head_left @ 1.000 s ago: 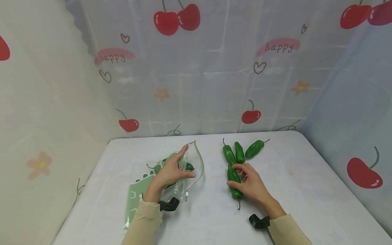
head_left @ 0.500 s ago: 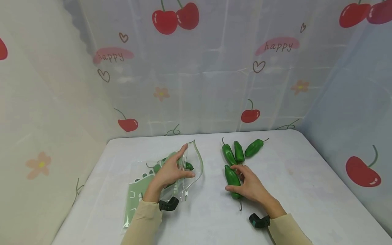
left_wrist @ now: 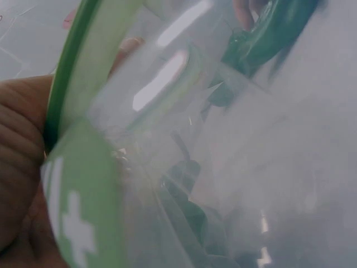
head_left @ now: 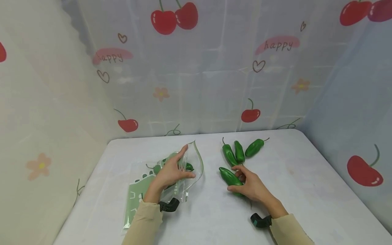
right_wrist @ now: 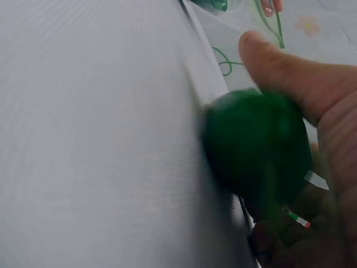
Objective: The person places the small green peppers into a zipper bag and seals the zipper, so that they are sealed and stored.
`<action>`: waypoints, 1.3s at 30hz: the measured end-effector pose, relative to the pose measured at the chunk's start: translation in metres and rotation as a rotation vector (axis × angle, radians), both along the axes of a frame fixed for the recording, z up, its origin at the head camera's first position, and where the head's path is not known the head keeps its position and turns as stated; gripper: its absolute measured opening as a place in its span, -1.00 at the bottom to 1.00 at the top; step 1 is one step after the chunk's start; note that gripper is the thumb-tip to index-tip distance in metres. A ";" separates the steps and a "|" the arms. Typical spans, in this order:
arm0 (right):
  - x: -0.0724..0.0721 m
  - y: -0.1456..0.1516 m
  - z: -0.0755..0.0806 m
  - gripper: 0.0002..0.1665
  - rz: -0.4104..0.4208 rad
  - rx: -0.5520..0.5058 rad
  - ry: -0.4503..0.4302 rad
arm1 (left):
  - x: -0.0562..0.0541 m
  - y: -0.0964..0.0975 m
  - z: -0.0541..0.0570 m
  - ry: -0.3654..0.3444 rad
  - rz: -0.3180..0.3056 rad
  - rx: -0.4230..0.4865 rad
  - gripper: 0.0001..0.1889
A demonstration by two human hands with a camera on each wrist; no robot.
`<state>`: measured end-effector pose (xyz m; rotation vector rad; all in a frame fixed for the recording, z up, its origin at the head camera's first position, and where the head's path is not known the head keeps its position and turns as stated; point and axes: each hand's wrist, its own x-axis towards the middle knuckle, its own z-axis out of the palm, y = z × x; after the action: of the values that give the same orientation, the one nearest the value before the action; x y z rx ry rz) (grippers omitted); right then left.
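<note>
Green chilli pepper point(head_left: 227, 175) lies just right of centre, lower half of the frame, on the white tabletop point(head_left: 208, 217). Set aslant: blunt tip toward the upper left, stem end running to the lower right, partly behind the palm.

Right hand point(head_left: 252, 185) grips this pepper, thumb on the near side, curled fingers on the far side. Right wrist view blurred; the pepper shows there end-on, between thumb and fingers.

Left hand point(head_left: 169, 173), left of centre, is at the mouth of a clear zip bag point(head_left: 182, 185); thumb and forefinger spread wide, lip of the bag standing agape to their right. Green printing on the bag. Inside, through the plastic, at least one pepper point(head_left: 189, 166); folds and hand hide the exact count.

Three more peppers, upper right of the gripped one: slim one point(head_left: 229, 154), short middle one point(head_left: 239, 152), plump one point(head_left: 254, 148) with stem pointing to the upper right.

Handling, by judgement: pepper light, firm, hollow; glossy skin likely slick. Best hold across the thick middle of the body, light squeeze; a hard pinch could crack the wall, the thin stem could snap. Bag probably limp, slippery, near weightless; take it by the stiffer zip lip.
</note>
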<state>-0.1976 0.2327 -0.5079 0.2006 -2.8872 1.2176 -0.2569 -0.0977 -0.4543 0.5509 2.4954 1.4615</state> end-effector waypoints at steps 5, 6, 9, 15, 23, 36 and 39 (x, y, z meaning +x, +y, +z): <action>0.002 0.001 -0.003 -0.19 -0.004 0.056 0.023 | 0.001 0.001 -0.001 -0.010 -0.007 0.002 0.23; 0.002 0.001 -0.003 -0.19 -0.004 0.052 0.022 | 0.001 0.001 -0.001 -0.006 -0.005 -0.001 0.22; 0.002 0.002 -0.003 -0.21 -0.015 0.047 0.021 | 0.000 0.001 -0.001 0.011 -0.003 -0.010 0.22; 0.001 0.004 -0.005 -0.22 -0.030 0.035 0.012 | -0.001 0.002 -0.002 0.017 0.002 -0.026 0.23; -0.001 0.007 -0.008 -0.27 -0.027 0.050 0.042 | 0.001 0.003 -0.001 0.025 0.011 -0.032 0.22; 0.000 0.017 0.000 -0.12 0.087 0.061 -0.022 | 0.002 0.000 -0.003 0.005 -0.003 -0.009 0.22; 0.000 0.022 0.004 -0.07 0.106 0.036 -0.030 | 0.001 -0.001 -0.001 0.002 -0.011 -0.005 0.22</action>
<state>-0.1973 0.2551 -0.5041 0.3434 -2.9611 1.1939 -0.2562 -0.0983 -0.4558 0.5642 2.4928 1.4508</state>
